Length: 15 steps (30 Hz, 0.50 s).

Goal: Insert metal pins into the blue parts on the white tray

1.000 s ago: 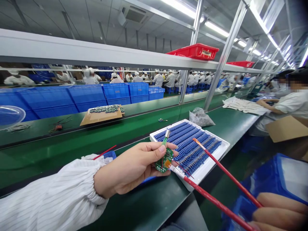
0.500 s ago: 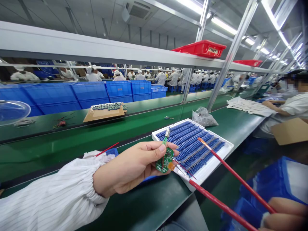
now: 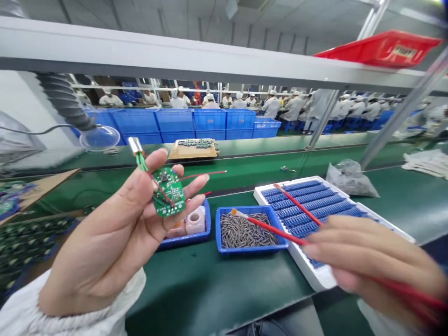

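My left hand (image 3: 115,228) holds a small round green circuit board (image 3: 168,191) by its edge, between thumb and fingers. Green wires run from the board to a silver metal cylinder (image 3: 135,145) above the thumb, and red wires cross and leave the board. In my right hand (image 3: 371,261) are two red-handled brushes (image 3: 271,227) with orange-brown tips, pointing left. One brush tip hangs over a blue tray (image 3: 224,248) of small dark metal pins. The other brush lies above a white foam tray (image 3: 308,276) with rows of blue parts.
A blue bin (image 3: 208,219) with white ring-shaped parts sits behind my left hand. Dark green boards (image 3: 38,238) fill the left side. A clear plastic bag (image 3: 350,177) lies beyond the foam tray. Overhead runs a white shelf beam (image 3: 196,58) with a red bin (image 3: 388,49). Co-workers sit far behind.
The view has swung left, bringing the pin tray and dark boards into sight. My left hand has turned the board more toward me. The brushes have drawn away from the board.
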{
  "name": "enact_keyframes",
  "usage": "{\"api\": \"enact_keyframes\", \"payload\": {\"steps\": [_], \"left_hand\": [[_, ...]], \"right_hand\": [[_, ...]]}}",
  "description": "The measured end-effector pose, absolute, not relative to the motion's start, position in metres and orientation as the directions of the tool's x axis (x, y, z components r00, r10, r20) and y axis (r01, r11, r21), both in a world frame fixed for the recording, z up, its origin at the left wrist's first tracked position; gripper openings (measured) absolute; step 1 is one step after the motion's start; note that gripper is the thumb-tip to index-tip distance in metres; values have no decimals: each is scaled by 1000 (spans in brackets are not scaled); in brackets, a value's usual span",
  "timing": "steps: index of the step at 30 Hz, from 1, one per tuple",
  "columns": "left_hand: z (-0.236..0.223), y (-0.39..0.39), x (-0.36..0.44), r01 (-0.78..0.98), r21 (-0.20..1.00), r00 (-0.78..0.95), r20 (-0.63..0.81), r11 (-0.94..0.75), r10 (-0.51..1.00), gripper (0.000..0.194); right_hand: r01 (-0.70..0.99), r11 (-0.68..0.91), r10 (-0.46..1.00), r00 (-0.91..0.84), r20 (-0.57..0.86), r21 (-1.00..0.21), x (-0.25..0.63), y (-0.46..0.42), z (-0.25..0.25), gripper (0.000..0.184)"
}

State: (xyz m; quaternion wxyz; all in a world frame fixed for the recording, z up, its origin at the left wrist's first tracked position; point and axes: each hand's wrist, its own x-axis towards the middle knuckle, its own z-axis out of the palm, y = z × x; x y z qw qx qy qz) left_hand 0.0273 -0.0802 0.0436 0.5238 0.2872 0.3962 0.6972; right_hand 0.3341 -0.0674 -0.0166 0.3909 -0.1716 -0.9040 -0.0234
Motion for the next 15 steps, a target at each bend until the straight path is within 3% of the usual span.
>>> {"api": "enact_keyframes", "payload": {"steps": [3,8,15], "left_hand": [[25,-97,16,-549,833,-359,-168,-62,918,22],[-15,-117,0,-561,828,-305,-220,12,927,20],[-43,-120,-19,-629,771,-224,-301,98,927,37]], "right_hand": [[83,978,190,-721,666,-190,285,-37,-1,32],[13,938,248,-724,644,-346,226,11,-9,45],[0,941,199,-810,552,-340,193,39,-27,16]]}}
